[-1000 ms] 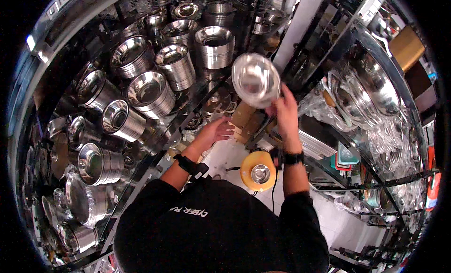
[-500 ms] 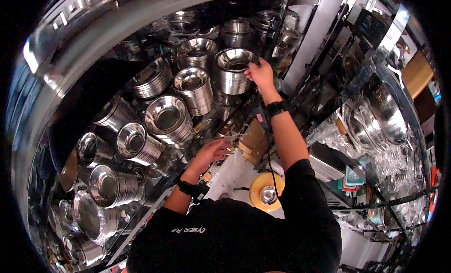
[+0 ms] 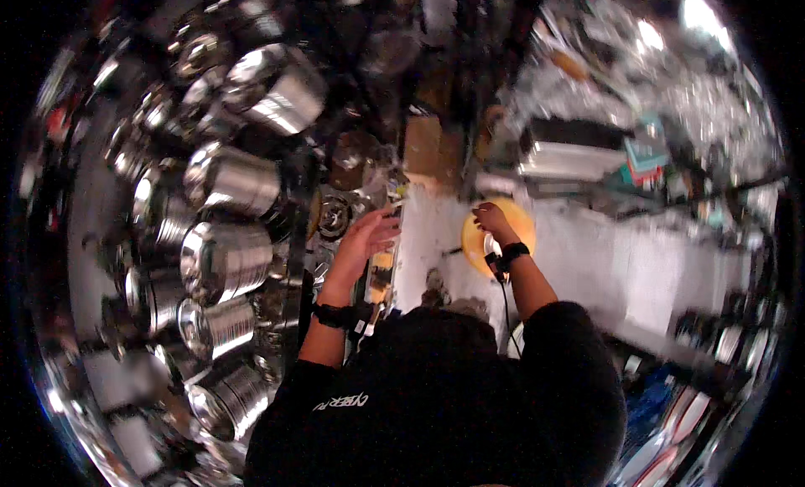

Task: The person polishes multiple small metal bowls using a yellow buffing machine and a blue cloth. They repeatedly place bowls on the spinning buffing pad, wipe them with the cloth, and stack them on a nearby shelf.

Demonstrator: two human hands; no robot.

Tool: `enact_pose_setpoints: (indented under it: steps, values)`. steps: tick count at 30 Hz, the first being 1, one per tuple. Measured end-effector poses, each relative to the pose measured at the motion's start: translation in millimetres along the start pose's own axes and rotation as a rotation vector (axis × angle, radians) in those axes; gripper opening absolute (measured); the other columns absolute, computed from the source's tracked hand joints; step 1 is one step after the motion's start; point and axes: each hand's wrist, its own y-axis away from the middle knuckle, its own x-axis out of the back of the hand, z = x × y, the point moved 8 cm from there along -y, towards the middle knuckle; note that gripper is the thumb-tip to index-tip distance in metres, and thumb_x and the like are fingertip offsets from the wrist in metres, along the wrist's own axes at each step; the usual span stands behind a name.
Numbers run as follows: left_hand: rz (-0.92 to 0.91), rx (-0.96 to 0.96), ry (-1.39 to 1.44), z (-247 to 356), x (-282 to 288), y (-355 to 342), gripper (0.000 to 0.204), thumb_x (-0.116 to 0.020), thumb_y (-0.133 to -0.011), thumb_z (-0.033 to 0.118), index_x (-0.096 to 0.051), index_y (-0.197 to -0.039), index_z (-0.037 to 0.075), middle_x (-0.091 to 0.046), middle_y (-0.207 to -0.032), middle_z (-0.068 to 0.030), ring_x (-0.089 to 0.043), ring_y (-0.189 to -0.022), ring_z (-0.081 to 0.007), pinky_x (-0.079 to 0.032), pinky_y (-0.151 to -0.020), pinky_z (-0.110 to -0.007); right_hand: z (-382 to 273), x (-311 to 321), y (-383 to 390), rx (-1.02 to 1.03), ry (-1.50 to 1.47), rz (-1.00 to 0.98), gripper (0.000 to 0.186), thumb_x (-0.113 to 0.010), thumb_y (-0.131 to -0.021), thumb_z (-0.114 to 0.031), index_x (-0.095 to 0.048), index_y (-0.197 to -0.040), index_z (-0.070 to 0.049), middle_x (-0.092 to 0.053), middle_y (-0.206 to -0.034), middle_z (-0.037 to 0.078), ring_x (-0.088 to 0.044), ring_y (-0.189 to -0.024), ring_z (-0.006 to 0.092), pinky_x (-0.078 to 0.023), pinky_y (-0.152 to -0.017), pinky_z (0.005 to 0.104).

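My left hand (image 3: pixel 367 239) hangs with its fingers stretched and apart, holding nothing. It is nearest to a shelf edge with steel ware on the left. My right hand (image 3: pixel 496 221) is over a round yellow stool (image 3: pixel 521 223) on the floor; its fingers are loosely bent and somewhat blurred, with no object visible in them. A small bright metal piece, partly hidden by my right wrist, shows on the stool. Stacks of shiny steel bowls (image 3: pixel 226 260) stand along the left side, apart from both hands.
Cardboard boxes (image 3: pixel 422 143) are ahead between the shelves. At the right are a pile of dark-topped trays (image 3: pixel 574 147), turquoise and red containers (image 3: pixel 644 158) and plastic-wrapped ware (image 3: pixel 713 101). A black cable (image 3: pixel 506 315) hangs from my right wrist. Light floor (image 3: pixel 587 244) shows around the stool.
My right hand has left the rim of a steel bowl stack and come back down over the yellow stool. The view has swung right and blurred; my left hand stays open.
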Motion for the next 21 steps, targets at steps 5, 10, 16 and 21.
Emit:
enact_pose_setpoints:
  steps: [5,10,16,21]
  values:
    - [-0.004,0.202,-0.078,-55.8,5.9,-24.4,0.049,-0.047,-0.098,0.036,-0.047,-0.134,0.004,-0.058,-0.126,-0.0136,-0.06,-0.11,-0.0229,-0.047,-0.092,-0.036,248.5,38.0,29.5,-0.453,-0.049,0.386,0.038,-0.069,-0.082,-0.031,-0.056,-0.09,0.004,-0.06,-0.063,0.013,-0.057,-0.046,0.0211,-0.047,-0.041,0.0355]
    - [0.065,0.386,-0.154,-112.2,5.1,-15.7,0.045,-0.049,-0.098,0.035,-0.051,-0.13,0.004,-0.062,-0.118,-0.0101,-0.06,-0.108,-0.0202,-0.048,-0.09,-0.034,313.0,33.0,40.9,-0.507,-0.122,0.613,0.049,-0.073,-0.077,-0.039,-0.056,-0.069,0.007,-0.058,-0.057,0.014,-0.058,-0.046,0.0216,-0.048,-0.043,0.0358]
    - [0.037,0.521,-0.277,-150.0,18.8,-43.7,0.047,-0.05,-0.098,0.035,-0.048,-0.132,0.003,-0.06,-0.122,-0.0116,-0.059,-0.11,-0.0227,-0.048,-0.091,-0.036,433.4,24.3,-38.3,-0.504,0.069,0.802,0.05,-0.071,-0.078,-0.046,-0.062,-0.067,0.003,-0.06,-0.052,0.012,-0.061,-0.047,0.023,-0.051,-0.05,0.0368]
    - [0.14,0.565,-0.265,-170.3,31.3,-18.5,0.045,-0.049,-0.098,0.033,-0.047,-0.133,0.004,-0.059,-0.125,-0.0126,-0.059,-0.111,-0.0237,-0.048,-0.092,-0.036,398.5,19.2,-45.5,-0.339,0.452,0.693,0.034,-0.067,-0.08,-0.027,-0.06,-0.07,0.005,-0.064,-0.06,0.013,-0.067,-0.055,0.0231,-0.054,-0.053,0.0337]
